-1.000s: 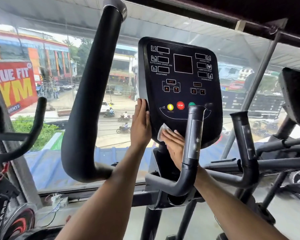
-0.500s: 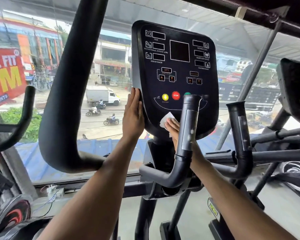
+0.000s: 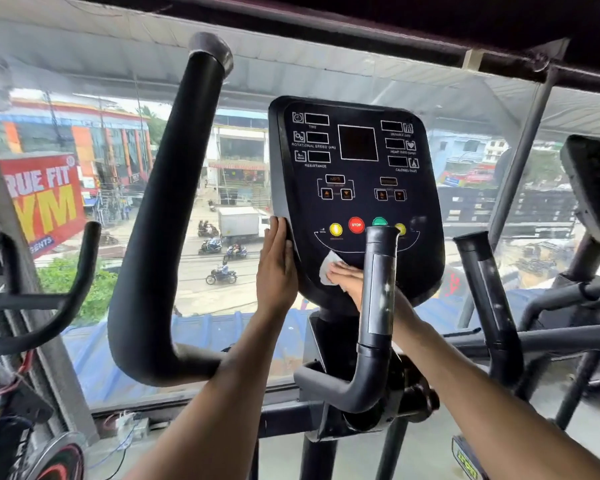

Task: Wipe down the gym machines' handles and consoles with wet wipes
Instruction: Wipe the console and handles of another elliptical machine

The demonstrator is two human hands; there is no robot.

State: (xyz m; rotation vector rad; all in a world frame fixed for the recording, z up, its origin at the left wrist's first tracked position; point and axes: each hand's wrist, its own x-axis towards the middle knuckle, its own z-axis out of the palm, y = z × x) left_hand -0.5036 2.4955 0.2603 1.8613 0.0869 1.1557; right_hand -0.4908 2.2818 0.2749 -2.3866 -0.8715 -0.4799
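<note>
The black console (image 3: 357,174) of the machine stands in front of me, with dark displays above and yellow, red and green buttons below. My left hand (image 3: 276,271) rests against the console's lower left edge with straight fingers. My right hand (image 3: 347,277) presses a white wet wipe (image 3: 328,266) flat on the console's lower left face, just under the yellow button. The upright grey inner handle (image 3: 378,299) crosses in front of my right hand and hides its wrist side.
A thick black curved handle (image 3: 160,220) rises at my left. A second inner handle (image 3: 485,299) stands to the right. Another machine's console (image 3: 593,181) is at far right, and a bike handlebar (image 3: 73,289) at far left. A window (image 3: 222,237) lies behind.
The camera view rose and then dropped back. My left hand stays on the console's edge. My right hand with the wipe has shifted only slightly on the lower console.
</note>
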